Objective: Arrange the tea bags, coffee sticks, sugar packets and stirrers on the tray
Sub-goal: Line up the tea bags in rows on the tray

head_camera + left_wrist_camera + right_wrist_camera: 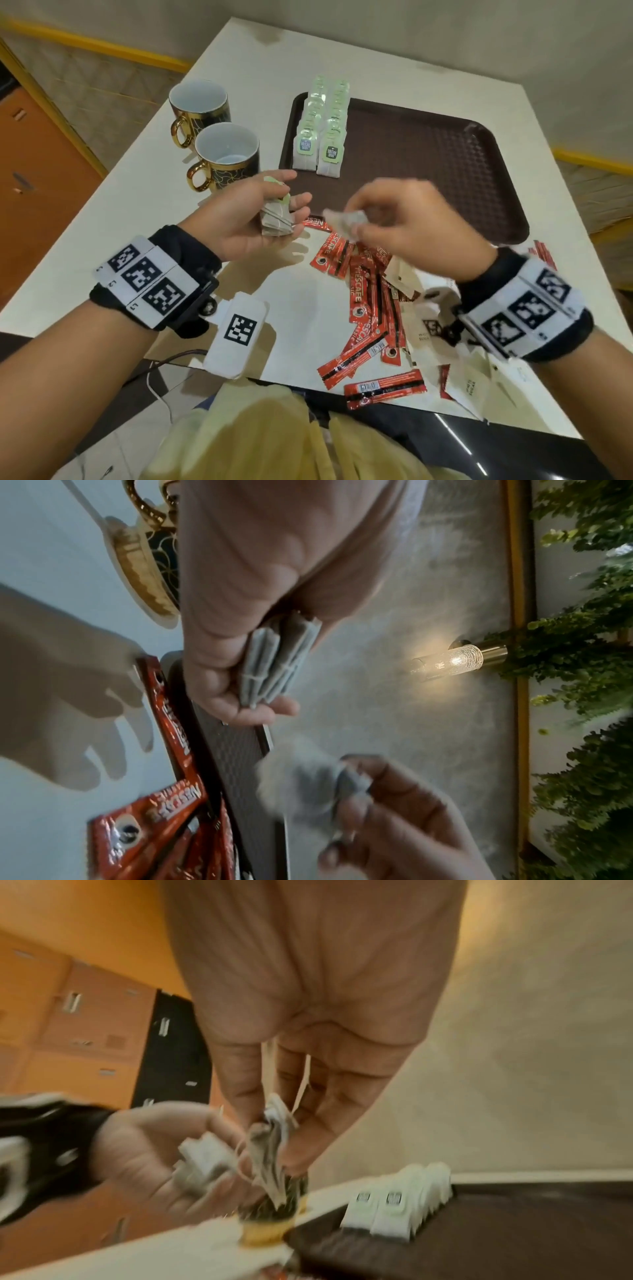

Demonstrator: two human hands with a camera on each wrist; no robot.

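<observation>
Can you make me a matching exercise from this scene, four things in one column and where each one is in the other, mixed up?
Things:
1. rows of white tea bags with green tags
2. red coffee sticks
3. small stack of grey tea bags
4. two black and gold mugs

Places:
A. loose on the white table, near side of the tray
B. on the table, left of the tray
C. in the left hand
D. at the left end of the brown plastic tray

Pairs: 1-D, 2-A, 3-C, 4-B

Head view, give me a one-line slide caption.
Left hand holds a tea bag stack; right hand pinches one tea bag near the tray.
</observation>
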